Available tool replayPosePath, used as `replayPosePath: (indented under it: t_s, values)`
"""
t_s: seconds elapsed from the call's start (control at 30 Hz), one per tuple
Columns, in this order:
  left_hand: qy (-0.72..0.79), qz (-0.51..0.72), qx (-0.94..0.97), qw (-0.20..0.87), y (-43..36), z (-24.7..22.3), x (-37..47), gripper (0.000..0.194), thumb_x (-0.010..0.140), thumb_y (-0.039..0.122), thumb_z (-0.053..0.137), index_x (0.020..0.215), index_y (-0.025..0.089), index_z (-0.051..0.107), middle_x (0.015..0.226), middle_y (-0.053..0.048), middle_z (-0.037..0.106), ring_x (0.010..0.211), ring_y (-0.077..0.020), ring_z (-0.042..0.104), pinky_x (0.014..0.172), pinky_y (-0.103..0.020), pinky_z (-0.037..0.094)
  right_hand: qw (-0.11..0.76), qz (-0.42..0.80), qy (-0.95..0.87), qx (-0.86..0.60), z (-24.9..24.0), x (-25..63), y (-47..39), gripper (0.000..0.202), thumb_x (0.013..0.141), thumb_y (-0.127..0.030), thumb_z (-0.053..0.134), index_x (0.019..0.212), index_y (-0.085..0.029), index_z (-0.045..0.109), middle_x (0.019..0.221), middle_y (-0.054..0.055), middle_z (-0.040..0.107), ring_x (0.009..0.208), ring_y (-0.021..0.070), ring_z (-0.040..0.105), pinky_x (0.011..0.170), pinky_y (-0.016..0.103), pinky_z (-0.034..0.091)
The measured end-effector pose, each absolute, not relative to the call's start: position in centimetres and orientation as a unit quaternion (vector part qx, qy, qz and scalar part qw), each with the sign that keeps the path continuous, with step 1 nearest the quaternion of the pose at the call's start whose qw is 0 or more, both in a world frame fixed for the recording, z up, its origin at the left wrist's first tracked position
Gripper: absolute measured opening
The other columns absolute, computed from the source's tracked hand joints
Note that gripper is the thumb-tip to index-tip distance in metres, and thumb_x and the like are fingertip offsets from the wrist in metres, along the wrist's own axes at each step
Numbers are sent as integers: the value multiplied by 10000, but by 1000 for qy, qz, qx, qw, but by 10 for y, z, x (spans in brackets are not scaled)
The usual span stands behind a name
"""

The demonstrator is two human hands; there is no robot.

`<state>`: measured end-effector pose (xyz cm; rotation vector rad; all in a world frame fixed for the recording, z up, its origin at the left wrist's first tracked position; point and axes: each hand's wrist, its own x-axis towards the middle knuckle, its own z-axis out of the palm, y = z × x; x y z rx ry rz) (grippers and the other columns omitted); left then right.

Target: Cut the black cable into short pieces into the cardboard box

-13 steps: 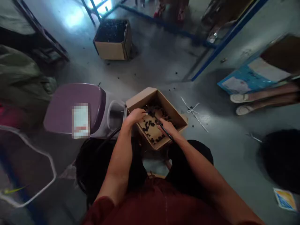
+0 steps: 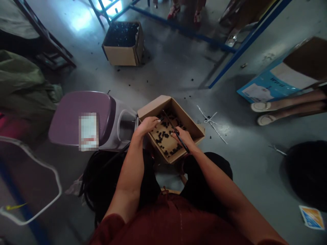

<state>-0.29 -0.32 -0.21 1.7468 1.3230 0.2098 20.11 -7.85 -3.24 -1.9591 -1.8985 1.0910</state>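
My right hand [image 2: 184,137] is closed around a long thin black tool [image 2: 182,140], slim and blade-like at the far end and thicker toward my wrist. The tool's exact kind is unclear. It slants over an open cardboard box [image 2: 152,103] between my knees. Over the box's left side, my left hand [image 2: 149,124] has its fingers pinched together, with something small and dark at the tips that I cannot make out. Many short black pieces [image 2: 163,135] lie scattered on the box's bottom. A black hose-like length [image 2: 112,157] runs beside my left forearm.
A purple-topped stool [image 2: 81,115] stands left of the box. Beyond are a carton [image 2: 120,56] filled with dark bits and a blue metal frame [image 2: 227,63]. White string [image 2: 216,127] lies on the floor at right, near another person's feet [image 2: 265,112] and a blue carton [image 2: 274,81].
My left fingertips have drawn slightly up and away from the tool, whose thin far end now shows plainly. My right hand has shifted only a little.
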Motion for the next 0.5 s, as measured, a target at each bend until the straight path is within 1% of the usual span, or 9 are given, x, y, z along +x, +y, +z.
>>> replayPosePath:
  t_s: [0.1,0.17,0.23,0.3,0.37,0.43,0.5]
  values:
    - [538,132,638,535,-5,1,-1,246,858,312,434,876,140,607,646,-5,550,500,-81,467,474,-192,364,201,417,-584,-667,-30,204,-76,197,798,-395,499,881,-218,526,705,2,596,609,149,551,614,251,406]
    - [524,153,629,553,-5,2,2,247,851,322,444,863,141,612,641,2,535,498,-75,448,472,-191,356,269,484,-521,-650,-29,205,-75,254,803,-458,481,897,-222,492,645,-24,543,511,122,496,538,245,406]
    - [507,171,634,559,-5,3,5,260,849,312,443,901,139,628,654,0,543,509,-74,440,486,-194,358,331,547,-458,-617,-29,205,-73,308,789,-499,488,924,-224,459,641,-39,515,474,105,467,492,239,407]
    - [489,179,639,566,-5,3,9,291,841,281,445,1019,144,632,712,-10,582,544,-80,458,523,-201,378,383,575,-424,-586,-29,205,-71,359,753,-508,539,946,-222,437,684,-40,521,495,98,485,501,240,427]
    - [472,172,646,575,-7,4,15,362,822,246,463,1147,162,599,827,-22,625,598,-87,489,578,-214,405,420,576,-412,-568,-28,205,-69,404,715,-492,595,962,-219,428,719,-38,528,534,98,516,538,246,450]
    - [457,155,653,584,-10,6,22,424,798,222,490,1211,171,572,926,-26,640,641,-93,510,624,-226,420,444,573,-401,-560,-27,206,-67,430,689,-470,630,969,-219,422,725,-42,525,561,102,535,564,252,462]
    - [441,134,656,598,-13,8,28,456,788,214,509,1239,172,557,933,-23,646,640,-94,514,632,-230,422,461,569,-394,-555,-27,207,-66,431,682,-448,641,974,-221,419,720,-45,525,579,108,542,572,255,464]
